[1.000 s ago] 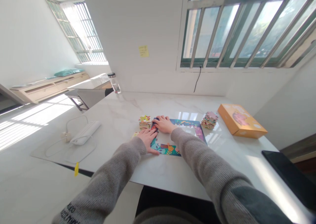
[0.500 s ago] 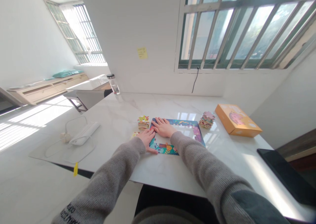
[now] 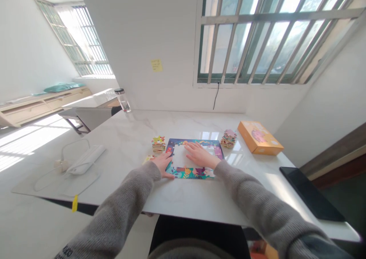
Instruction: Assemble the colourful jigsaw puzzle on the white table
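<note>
A jigsaw puzzle (image 3: 187, 172) lies on the white marbled table, its colourful border joined into a frame around a pale middle. My left hand (image 3: 162, 163) rests at its left edge, fingers spread and thumb along the lower left corner. Over the pale middle lies my right hand (image 3: 201, 155), fingers stretched toward the upper border; whether it presses on the surface I cannot tell. Beyond my left hand stands a stack of puzzle pieces (image 3: 158, 144), with a few more pieces (image 3: 149, 159) partly hidden by that hand. Another stack of pieces (image 3: 229, 139) stands right of the puzzle.
An orange box (image 3: 259, 138) lies at the right, with a black flat device (image 3: 310, 194) nearer the right edge. A glass bottle (image 3: 122, 101) stands at the back left corner. On the left lie a white power strip (image 3: 87, 160) and its cable. A barred window is above.
My right hand has moved right, away from the puzzle's left border and my left hand, to over the middle. My left hand stays at the left edge. The view has shifted slightly right.
</note>
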`<state>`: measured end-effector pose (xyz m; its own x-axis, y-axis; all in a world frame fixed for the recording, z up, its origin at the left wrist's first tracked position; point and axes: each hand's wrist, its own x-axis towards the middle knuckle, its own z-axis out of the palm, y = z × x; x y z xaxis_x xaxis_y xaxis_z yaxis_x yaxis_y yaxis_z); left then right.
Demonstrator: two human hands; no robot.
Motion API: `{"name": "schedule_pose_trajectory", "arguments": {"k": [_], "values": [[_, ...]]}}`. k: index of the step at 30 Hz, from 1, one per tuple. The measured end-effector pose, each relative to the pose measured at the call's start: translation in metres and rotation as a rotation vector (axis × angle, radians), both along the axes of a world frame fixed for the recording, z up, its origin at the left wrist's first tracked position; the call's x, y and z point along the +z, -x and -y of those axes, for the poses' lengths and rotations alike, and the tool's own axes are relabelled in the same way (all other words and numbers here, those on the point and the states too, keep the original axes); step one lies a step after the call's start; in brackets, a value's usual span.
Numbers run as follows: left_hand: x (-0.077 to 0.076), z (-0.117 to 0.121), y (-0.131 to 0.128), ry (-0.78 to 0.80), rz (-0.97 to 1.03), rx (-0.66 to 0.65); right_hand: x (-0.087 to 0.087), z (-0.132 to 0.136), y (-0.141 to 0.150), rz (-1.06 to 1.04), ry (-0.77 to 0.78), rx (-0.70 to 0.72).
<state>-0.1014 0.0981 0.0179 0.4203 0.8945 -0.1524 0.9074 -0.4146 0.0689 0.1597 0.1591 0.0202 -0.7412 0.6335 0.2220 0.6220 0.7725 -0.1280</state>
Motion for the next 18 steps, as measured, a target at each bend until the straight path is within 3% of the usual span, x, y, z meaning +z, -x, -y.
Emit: {"name": "schedule_pose_trajectory", "arguments": {"k": [3,9,18], "values": [[0.002,-0.002,-0.001,0.012,-0.005,0.0,0.0,0.016,-0.036,-0.015,-0.018,-0.053],[0.007,-0.004,-0.005,0.015,0.056,-0.04,0.0,0.048,-0.092,0.012,0.007,-0.316],[0.013,-0.001,-0.006,-0.016,0.173,-0.143,-0.005,0.071,-0.113,-0.108,0.02,-0.319]]}}
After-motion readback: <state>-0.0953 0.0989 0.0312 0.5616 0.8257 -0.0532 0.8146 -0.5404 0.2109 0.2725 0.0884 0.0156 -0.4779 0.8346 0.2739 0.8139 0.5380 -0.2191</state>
